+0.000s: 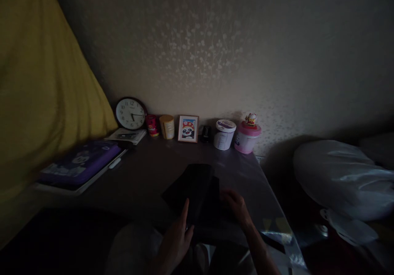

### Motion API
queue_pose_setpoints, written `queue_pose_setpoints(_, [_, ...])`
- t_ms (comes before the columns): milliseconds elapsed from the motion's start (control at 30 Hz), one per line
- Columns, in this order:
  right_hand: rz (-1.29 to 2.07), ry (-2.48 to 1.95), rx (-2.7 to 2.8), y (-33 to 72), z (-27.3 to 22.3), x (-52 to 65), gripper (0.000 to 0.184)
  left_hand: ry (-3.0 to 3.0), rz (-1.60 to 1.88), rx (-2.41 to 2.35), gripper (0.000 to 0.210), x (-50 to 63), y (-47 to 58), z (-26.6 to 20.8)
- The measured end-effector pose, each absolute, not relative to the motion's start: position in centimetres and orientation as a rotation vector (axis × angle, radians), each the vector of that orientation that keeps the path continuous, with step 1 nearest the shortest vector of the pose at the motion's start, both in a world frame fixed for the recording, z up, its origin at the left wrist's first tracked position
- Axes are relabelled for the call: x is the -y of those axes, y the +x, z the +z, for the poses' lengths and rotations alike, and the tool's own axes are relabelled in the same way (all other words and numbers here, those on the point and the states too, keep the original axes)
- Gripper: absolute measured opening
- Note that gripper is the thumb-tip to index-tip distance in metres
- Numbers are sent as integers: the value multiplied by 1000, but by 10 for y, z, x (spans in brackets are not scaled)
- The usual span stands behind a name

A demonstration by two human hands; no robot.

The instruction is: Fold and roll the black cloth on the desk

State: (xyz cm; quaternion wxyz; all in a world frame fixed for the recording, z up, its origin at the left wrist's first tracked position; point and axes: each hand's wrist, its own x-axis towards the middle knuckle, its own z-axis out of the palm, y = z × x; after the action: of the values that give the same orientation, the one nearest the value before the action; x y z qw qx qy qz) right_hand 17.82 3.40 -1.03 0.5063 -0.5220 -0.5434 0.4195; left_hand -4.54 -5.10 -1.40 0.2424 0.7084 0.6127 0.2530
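A black piece of folded cloth (192,184) lies on the table in front of me, its top part turned over and its right part spread lower. It is too dark to make out its details. My left hand (177,238) is at its near left side, index finger stretched out onto the cloth and thumb apart, with a ring on one finger. At the right edge of the cloth, my right hand (235,204) has its fingers curled together, pinching the dark fabric there; the fingertips are poorly lit.
Along the wall stand a clock (131,113), a red can (152,125), a yellow container (167,127), a framed panda picture (188,129), a white tub (224,135) and a pink tub (247,140) with a figurine. A purple case (81,162) lies left. A plastic bag (341,176) is beyond the table's right edge.
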Motion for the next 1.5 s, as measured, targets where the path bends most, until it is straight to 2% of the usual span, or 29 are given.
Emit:
queue_pose_setpoints(433, [999, -1260, 1313, 182, -17, -36, 29, 1891, 660, -1684, 64, 52, -42, -5])
queue_pose_setpoints(700, [701, -1497, 1575, 183, -21, -49, 31, 1789, 831, -1548, 63, 52, -45, -11])
queue_pose_setpoints(867, [777, -1525, 1542, 175, -19, -57, 28, 1621, 763, -1626, 63, 58, -43, 18])
queue_pose_setpoints(1100, [843, -1484, 1521, 165, -19, -57, 33, 1431, 628, -1660, 65, 66, -34, 55])
queue_pose_setpoints(1500, [671, -1632, 1677, 177, -1, -63, 22, 1339, 734, -1571, 64, 59, -45, 39])
